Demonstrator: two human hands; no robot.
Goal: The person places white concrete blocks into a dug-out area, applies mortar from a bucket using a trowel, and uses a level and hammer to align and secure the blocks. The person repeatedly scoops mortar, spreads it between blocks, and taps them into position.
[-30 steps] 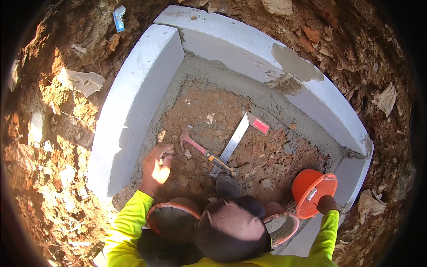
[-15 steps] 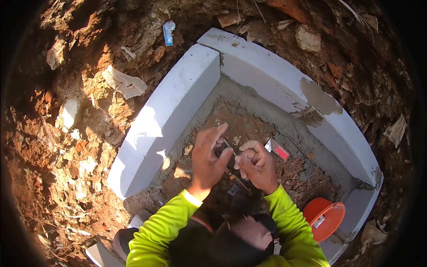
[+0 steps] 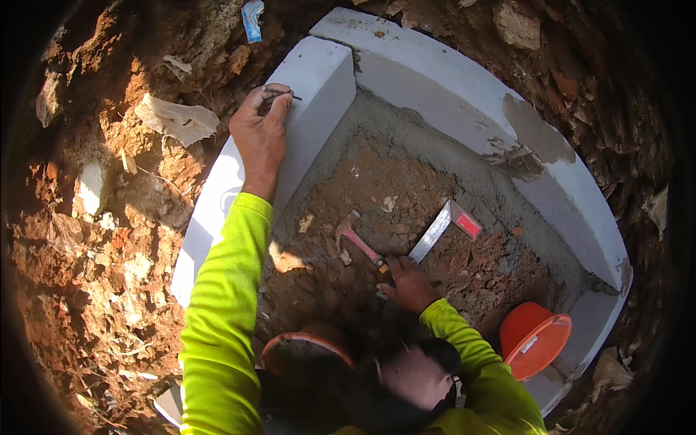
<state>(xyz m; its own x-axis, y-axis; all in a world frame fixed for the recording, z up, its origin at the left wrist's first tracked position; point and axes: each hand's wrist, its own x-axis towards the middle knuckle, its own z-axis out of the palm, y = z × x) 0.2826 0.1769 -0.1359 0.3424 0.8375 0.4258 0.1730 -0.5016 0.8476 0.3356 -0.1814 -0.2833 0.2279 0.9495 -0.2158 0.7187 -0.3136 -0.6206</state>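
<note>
My left hand (image 3: 259, 141) is closed over the top of the left concrete block (image 3: 315, 72), pinching a thin dark nail (image 3: 293, 96) between thumb and fingers. The nail lies nearly level, its end pointing right. Low in the middle, my right hand (image 3: 412, 286) is closed around the handle of a claw hammer (image 3: 360, 245) lying on the soil. The hammer has a red shaft and a yellow band; the rest of its handle is hidden under the hand. Beside that hand lies a try square (image 3: 433, 232) with a metal blade and a red-marked stock.
Another long concrete block (image 3: 442, 83) runs along the far right, patched with wet mortar. An orange bucket (image 3: 535, 341) tilts at the lower right, and a second bucket (image 3: 308, 339) stands in shadow near me. Rough soil banks surround the blocks; a blue wrapper (image 3: 252, 20) lies beyond.
My hands have parted. The left has moved up and left onto the block with the nail; the right has dropped to the hammer. The hammer and try square now show more fully.
</note>
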